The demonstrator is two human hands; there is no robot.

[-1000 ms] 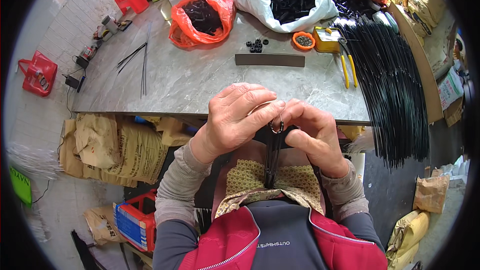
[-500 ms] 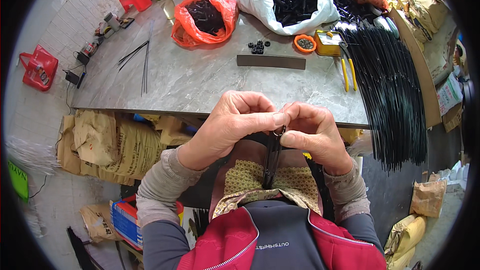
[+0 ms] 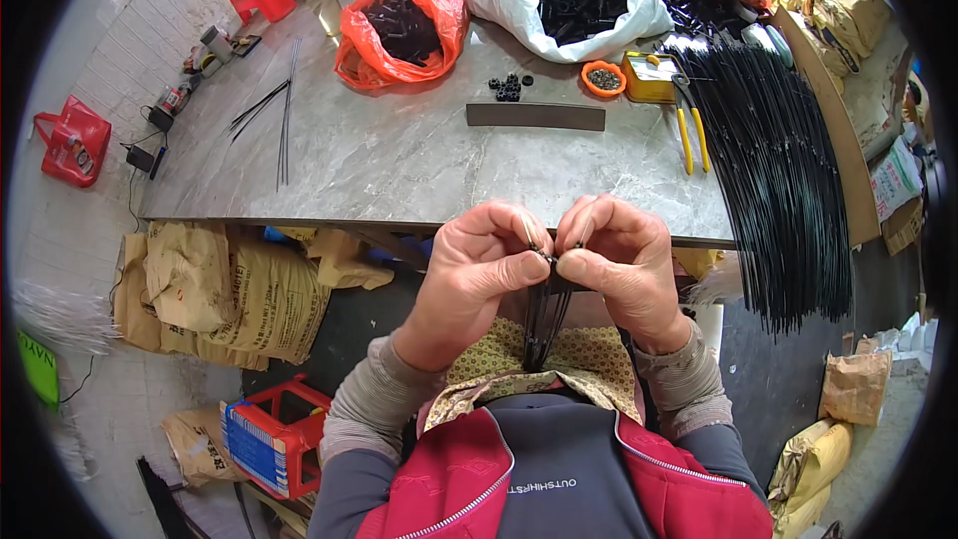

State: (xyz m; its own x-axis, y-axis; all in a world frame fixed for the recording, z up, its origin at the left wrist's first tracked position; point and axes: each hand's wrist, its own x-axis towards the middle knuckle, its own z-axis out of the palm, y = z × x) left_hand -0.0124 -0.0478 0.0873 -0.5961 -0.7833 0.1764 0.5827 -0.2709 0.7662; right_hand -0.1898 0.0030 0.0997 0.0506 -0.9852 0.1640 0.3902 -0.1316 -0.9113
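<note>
Just in front of the table edge, my left hand (image 3: 479, 265) and my right hand (image 3: 621, 265) are raised close together, a small gap between their fingertips. Both pinch the upper ends of a bunch of thin black rods (image 3: 539, 329), which hangs down over my patterned apron (image 3: 484, 354). A short, thin wire-like strand (image 3: 529, 228) shows by the left fingers. The exact joint between the fingertips is too small to make out.
On the grey table (image 3: 389, 160) lie a dark flat strip (image 3: 536, 117), yellow-handled pliers (image 3: 692, 138), an orange dish (image 3: 604, 80) of small metal bits and a yellow tin (image 3: 649, 88). Bags of black parts (image 3: 399, 25) stand behind. Many black rods (image 3: 778, 190) overhang the right edge.
My hands have drawn slightly apart and a little lower, with the left elbow moving inward. The rod tops have spread between them. The view has shifted slightly.
</note>
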